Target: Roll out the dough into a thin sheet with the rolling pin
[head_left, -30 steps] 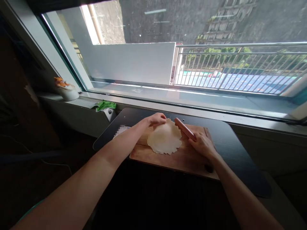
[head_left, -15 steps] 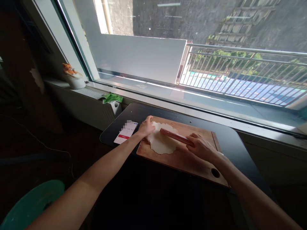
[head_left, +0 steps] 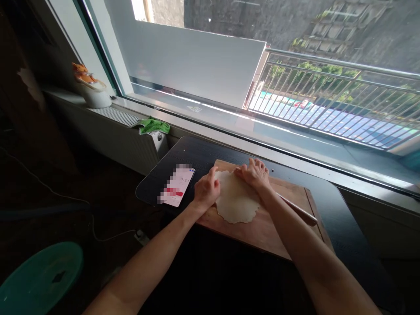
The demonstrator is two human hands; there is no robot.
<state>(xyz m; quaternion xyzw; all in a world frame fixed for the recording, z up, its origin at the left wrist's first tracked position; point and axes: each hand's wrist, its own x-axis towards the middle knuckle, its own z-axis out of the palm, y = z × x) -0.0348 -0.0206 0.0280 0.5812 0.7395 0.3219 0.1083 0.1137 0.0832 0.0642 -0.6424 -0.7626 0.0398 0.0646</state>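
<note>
A thin, pale sheet of dough (head_left: 234,201) with a ragged edge lies on the wooden board (head_left: 226,228). My left hand (head_left: 207,189) is at the dough's left edge, its fingers curled and closed on that edge. Across the dough's far right edge lies my right hand (head_left: 254,173), fingers spread and palm down; nothing is gripped in it. A wooden rolling pin (head_left: 300,211) rests on the right part of the board, partly hidden behind my right forearm and apart from both hands.
The board sits on a black table (head_left: 183,153) with rounded corners. A phone (head_left: 179,186) lies left of the board. Beyond are a window sill (head_left: 210,131), a radiator (head_left: 138,144) with a green cloth (head_left: 154,125), and a white pot (head_left: 95,94). A green basin (head_left: 39,280) stands lower left.
My right hand has let go of the rolling pin, now lying at the right of the board, and moved to the dough's far edge. My left hand has shifted slightly nearer along the dough's edge.
</note>
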